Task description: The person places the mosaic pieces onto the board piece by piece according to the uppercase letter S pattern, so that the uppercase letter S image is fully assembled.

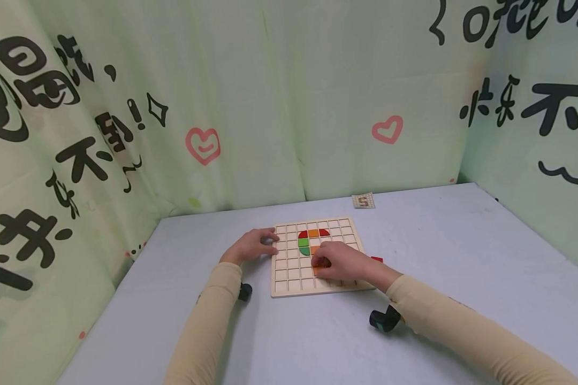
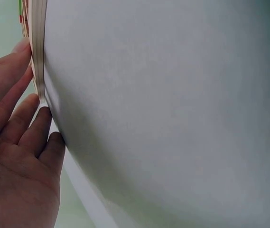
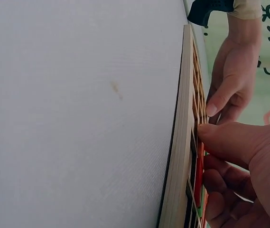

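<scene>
A wooden grid board (image 1: pixel 281 275) lies on the table. Red quarter-round tiles (image 1: pixel 303 235), an orange square tile (image 1: pixel 313 233), a green square tile (image 1: pixel 303 243) and a dark green rounded tile (image 1: pixel 305 251) form a curved figure in its cells. My left hand (image 1: pixel 252 245) rests against the board's left edge, fingers fairly straight, thumb and fingertips touching the rim. Over the middle of the board, my right hand (image 1: pixel 342 262) pinches an orange tile (image 1: pixel 316 271) close to the grid, fingers curled. That hand covers several cells. In the right wrist view its thumb (image 3: pixel 220 137) is at the board's face.
Behind the board, near the table's back edge, lies a small patterned card (image 1: pixel 364 201). A red piece (image 1: pixel 377 259) shows just right of the board. Pale green curtains (image 1: pixel 289 107) with writing surround the white table (image 1: pixel 313 342).
</scene>
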Tool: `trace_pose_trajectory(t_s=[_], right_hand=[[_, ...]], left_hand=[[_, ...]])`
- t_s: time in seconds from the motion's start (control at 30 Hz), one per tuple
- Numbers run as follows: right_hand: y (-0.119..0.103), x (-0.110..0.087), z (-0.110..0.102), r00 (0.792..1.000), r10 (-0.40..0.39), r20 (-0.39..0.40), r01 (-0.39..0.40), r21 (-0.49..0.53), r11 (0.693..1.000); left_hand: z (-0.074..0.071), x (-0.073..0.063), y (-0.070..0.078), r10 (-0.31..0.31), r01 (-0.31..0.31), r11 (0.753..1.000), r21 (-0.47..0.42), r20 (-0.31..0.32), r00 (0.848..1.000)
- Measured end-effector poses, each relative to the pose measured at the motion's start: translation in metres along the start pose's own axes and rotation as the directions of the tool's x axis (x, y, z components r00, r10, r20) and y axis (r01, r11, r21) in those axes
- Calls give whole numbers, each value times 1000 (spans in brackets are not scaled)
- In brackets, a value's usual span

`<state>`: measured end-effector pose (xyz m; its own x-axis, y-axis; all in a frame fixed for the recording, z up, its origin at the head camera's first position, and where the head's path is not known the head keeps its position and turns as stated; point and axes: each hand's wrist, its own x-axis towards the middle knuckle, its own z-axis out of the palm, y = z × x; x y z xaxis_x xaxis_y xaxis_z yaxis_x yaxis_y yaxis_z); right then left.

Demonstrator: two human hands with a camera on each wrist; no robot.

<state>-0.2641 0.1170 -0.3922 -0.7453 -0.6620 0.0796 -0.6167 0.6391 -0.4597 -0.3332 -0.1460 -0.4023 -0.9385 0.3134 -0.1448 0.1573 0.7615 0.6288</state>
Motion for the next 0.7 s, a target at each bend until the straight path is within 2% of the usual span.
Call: trace_pose_trajectory(t_s=[0.47, 0.7], right_hand=[[3, 0, 3, 1000, 4, -13, -4, 0, 1000], [3, -1, 3, 1000, 1, -20, 0, 3, 1000]], left_hand=[[0, 2, -2, -5, 5, 1000, 6, 2, 1000], [1, 1, 0, -28, 28, 1000, -6, -4, 1000]])
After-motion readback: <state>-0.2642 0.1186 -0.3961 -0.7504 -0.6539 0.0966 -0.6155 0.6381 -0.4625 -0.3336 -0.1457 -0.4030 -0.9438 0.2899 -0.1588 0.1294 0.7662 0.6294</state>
